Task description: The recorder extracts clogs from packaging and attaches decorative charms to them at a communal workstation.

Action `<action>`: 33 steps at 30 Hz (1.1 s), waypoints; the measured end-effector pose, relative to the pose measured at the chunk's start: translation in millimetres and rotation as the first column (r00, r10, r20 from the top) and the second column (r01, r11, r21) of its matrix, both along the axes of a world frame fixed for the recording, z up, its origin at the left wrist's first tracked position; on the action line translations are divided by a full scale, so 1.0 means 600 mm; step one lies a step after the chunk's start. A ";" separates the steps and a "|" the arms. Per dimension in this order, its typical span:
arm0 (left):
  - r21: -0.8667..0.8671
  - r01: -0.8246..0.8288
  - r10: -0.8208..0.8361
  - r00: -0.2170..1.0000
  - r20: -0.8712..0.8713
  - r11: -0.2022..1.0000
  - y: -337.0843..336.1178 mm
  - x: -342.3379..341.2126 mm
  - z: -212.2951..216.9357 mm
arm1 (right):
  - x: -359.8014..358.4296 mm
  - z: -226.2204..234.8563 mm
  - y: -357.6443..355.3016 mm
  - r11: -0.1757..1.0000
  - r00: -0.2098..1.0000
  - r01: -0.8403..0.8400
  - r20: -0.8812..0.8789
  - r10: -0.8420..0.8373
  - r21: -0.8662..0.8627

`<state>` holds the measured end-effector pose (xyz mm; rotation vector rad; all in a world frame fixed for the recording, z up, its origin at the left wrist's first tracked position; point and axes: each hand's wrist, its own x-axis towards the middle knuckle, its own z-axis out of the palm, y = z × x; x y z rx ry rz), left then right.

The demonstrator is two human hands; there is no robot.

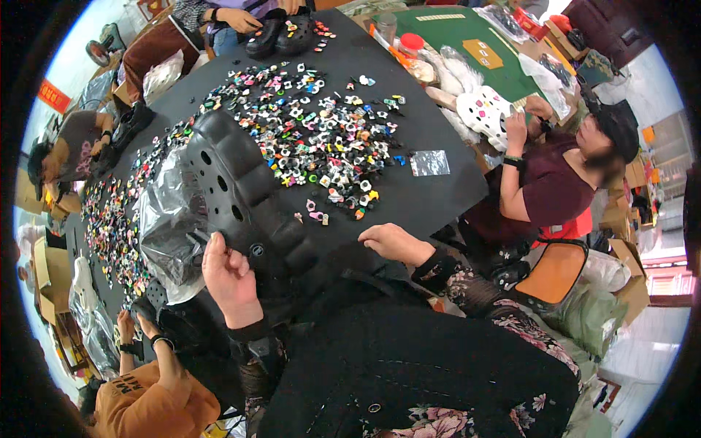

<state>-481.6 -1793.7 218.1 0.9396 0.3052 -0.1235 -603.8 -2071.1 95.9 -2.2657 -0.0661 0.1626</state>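
A large black clog (pixel 219 171), its upper pierced with round holes, stands up in front of me over the table's near edge. My left hand (pixel 230 281) is closed at the clog's lower left side, fingers curled and holding it. To the right, apart from the clog, my right hand (pixel 398 243) is at the table edge with its fingers drawn together; whatever is in them, if anything, is hidden. Beyond the clog spreads a wide heap of small colourful shoe charms (pixel 328 139). Left of the clog lies a clear plastic bag (pixel 171 212).
The black table (pixel 438 197) bears a small clear packet (pixel 429 163). At right a person holds a white clog (pixel 485 117) beside a green table (pixel 431 25). Other people handle black clogs (pixel 277 35) at the far side and left. An orange-seated chair (pixel 553 271) stands right.
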 end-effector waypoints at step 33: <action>0.230 -0.148 0.165 0.985 -0.054 0.962 0.045 -0.045 -0.031 | 0.275 -0.048 0.017 0.903 0.774 0.071 0.595 0.219 -0.424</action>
